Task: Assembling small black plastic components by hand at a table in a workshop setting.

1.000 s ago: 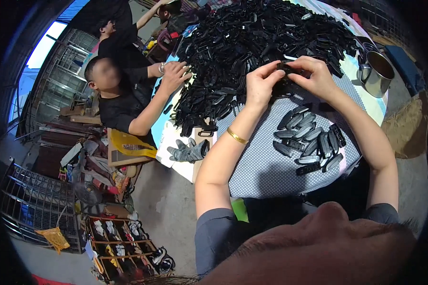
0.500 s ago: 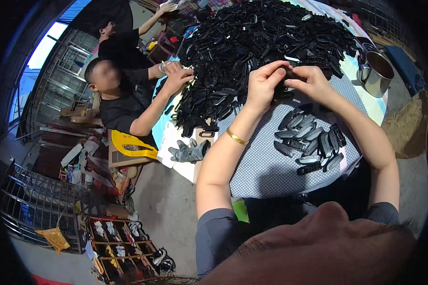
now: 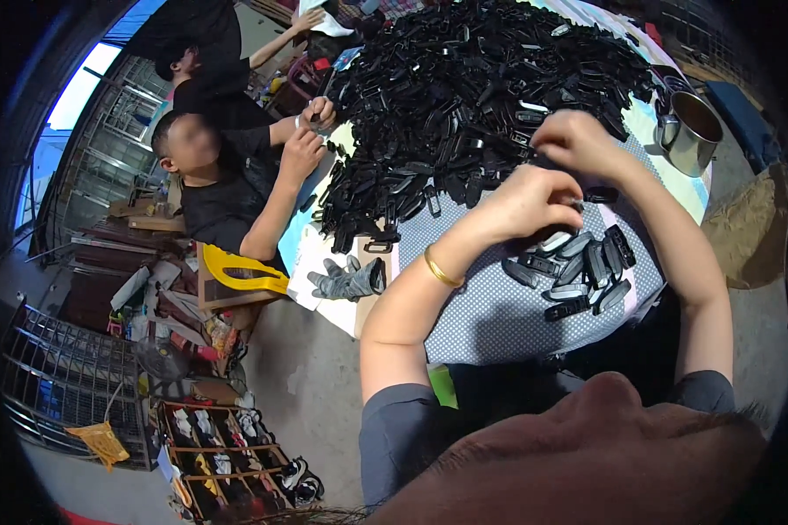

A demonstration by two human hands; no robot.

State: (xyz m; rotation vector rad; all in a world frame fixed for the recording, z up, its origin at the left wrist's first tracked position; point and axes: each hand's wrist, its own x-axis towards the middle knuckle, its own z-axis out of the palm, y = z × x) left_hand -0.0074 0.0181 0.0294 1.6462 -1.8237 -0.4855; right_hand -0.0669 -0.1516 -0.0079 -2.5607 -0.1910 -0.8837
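Our left hand [image 3: 530,203] is curled, thumb and fingers close together; whether it grips a part, we cannot tell. Our right hand [image 3: 585,147], fingers bent, is at the near right edge of the big pile [image 3: 464,87], its hold hidden too. Nearer us than the pile lie loose black parts [image 3: 597,265]; we would probably do best setting pieces down gently there, clear of the pile.

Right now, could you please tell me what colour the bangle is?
The bangle is gold, in the head view.

Black parts [image 3: 429,105], white-dotted grey cloth [image 3: 464,302]
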